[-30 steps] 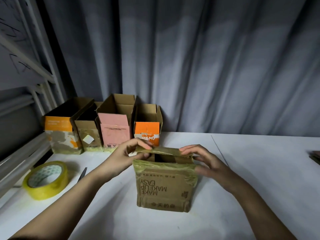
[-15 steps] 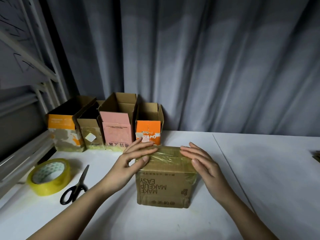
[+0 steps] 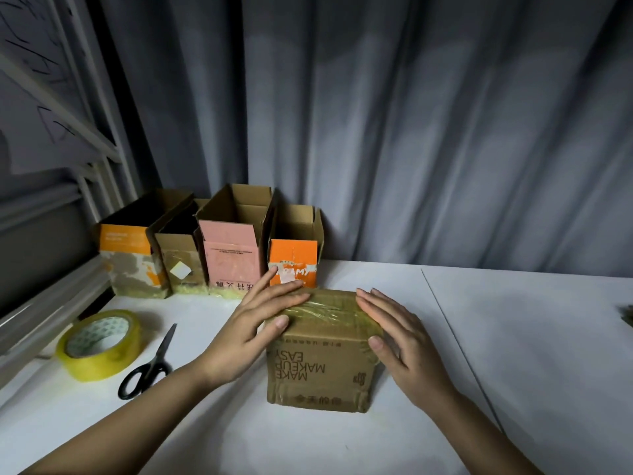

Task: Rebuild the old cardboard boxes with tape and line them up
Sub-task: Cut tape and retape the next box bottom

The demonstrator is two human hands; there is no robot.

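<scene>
A brown cardboard box (image 3: 320,365) printed "MAKE MAKEUP EASY" upside down stands on the white table (image 3: 513,354), its top flaps folded flat under shiny old tape. My left hand (image 3: 255,323) presses straight fingers on the top's left side, thumb on the front corner. My right hand (image 3: 399,332) lies flat along the top's right edge and side. A yellow tape roll (image 3: 99,344) lies at the left, with black-handled scissors (image 3: 150,363) beside it. Several open boxes stand in a row at the back left: orange-and-white (image 3: 132,260), brown (image 3: 180,262), pink (image 3: 233,255), orange (image 3: 294,260).
A grey curtain (image 3: 411,132) hangs behind the table. A white metal rack (image 3: 61,186) runs along the left edge. A seam (image 3: 455,337) crosses the table to the right of the box. A small dark object (image 3: 628,315) peeks in at the right edge.
The box's top flaps, held up and open a second ago, are now folded shut. Both hands went from pinching the flaps to pressing flat on the closed top.
</scene>
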